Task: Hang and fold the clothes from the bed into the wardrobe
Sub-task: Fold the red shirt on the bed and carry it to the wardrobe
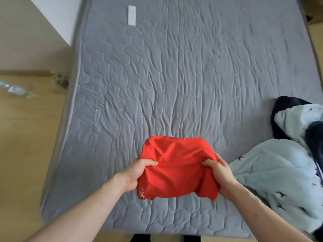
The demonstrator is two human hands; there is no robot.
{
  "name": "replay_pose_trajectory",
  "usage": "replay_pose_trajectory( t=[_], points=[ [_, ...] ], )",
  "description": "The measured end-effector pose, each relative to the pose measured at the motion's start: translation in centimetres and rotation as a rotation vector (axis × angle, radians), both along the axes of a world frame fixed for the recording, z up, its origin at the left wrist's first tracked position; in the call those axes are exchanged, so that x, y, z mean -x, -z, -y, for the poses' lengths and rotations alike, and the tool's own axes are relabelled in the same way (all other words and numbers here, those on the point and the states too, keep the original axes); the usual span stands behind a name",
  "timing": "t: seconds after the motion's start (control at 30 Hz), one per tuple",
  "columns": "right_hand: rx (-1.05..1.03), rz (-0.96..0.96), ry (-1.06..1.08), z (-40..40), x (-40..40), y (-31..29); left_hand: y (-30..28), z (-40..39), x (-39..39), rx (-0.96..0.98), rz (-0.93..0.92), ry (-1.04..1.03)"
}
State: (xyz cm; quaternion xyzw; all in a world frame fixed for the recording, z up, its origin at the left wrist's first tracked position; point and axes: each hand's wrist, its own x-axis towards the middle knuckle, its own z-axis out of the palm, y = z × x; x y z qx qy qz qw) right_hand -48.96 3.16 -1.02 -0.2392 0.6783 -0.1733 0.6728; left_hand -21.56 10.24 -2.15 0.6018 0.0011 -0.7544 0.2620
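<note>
Both hands' fingers (152, 163) pinch the folded red garment (176, 167) between them.

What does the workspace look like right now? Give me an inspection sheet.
Surface: grey quilted mattress, wrinkled, bare of bedding.
Job's things: red garment, partly folded, held over the near edge; light blue fleece garment heaped at right with a dark navy garment.
Clutter: white rectangular label at the far end of the mattress.
Hands: left hand and right hand each grip a side of the red garment.
Cables: nothing seen.
Surroundings: wooden floor; a clear plastic bottle lies on it at left; wardrobe not in view.
</note>
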Motion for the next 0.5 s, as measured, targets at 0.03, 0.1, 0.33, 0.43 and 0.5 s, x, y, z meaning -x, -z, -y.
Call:
replay_pose_trajectory(
  t=[0.03, 0.1, 0.33, 0.43, 0.5],
  points=[
    [0.0, 0.005, -0.015, -0.7, -0.2, -2.2, -2.1, -1.2, -0.3, 0.009, -0.011, -0.008],
    [0.006, 0.014, -0.055, -1.9, -0.7, -6.9, -6.7, -3.4, -0.9, 0.033, -0.024, -0.039],
    [0.045, 0.084, -0.27, -5.9, -3.3, -23.2, -24.5, -11.4, -2.8, 0.103, 0.027, -0.137],
    [0.105, 0.139, -0.358, -7.3, -5.5, -29.1, -31.2, -15.4, -2.6, 0.129, 0.081, -0.28],
    [0.145, 0.182, -0.428, -8.3, -7.5, -32.6, -35.0, -18.0, -2.7, 0.134, 0.112, -0.378]
  ],
)
